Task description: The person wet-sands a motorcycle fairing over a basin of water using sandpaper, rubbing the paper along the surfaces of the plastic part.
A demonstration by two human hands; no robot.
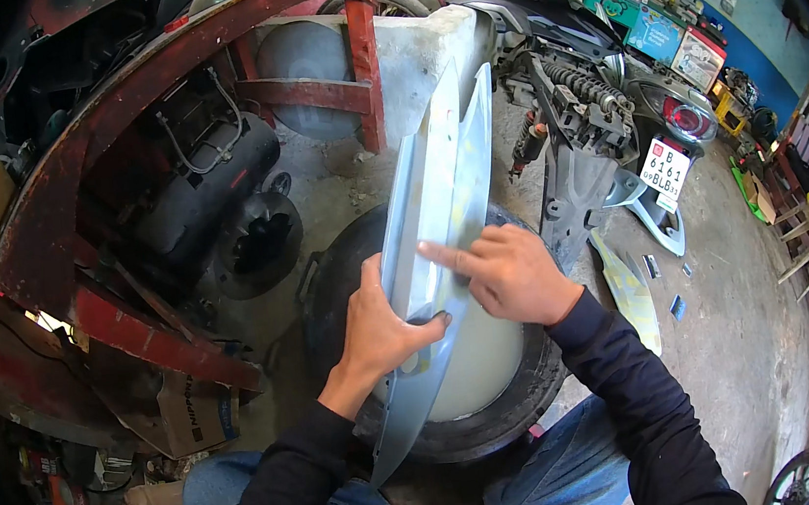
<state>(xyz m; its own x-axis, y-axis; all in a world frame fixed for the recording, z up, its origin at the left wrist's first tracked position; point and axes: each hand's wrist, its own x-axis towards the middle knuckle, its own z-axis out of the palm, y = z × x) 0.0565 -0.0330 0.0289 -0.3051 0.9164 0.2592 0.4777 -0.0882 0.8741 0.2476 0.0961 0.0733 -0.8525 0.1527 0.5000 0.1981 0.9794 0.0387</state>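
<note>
A long, pale silver-blue motorcycle body panel (460, 173) stands tilted in front of me, with yellowish patches on its surface. My left hand (377, 319) grips its lower part, the thumb on the near face and the fingers along the left edge. My right hand (515, 275) points at the panel, the index finger stretched out against its middle and the other fingers curled loosely. I see nothing held in that hand. Beneath the panel is a round black tub (547, 371) with cloudy whitish water (481, 368), partly covered by the panel and my hands.
Right of the tub, another pale panel (629, 293) with yellowish patches lies on the concrete floor. A partly stripped motorcycle (588, 125) stands beyond it. On the left are a red metal frame (130, 84) and a black cylindrical tank (211, 189). A concrete block (410, 69) stands behind the panel.
</note>
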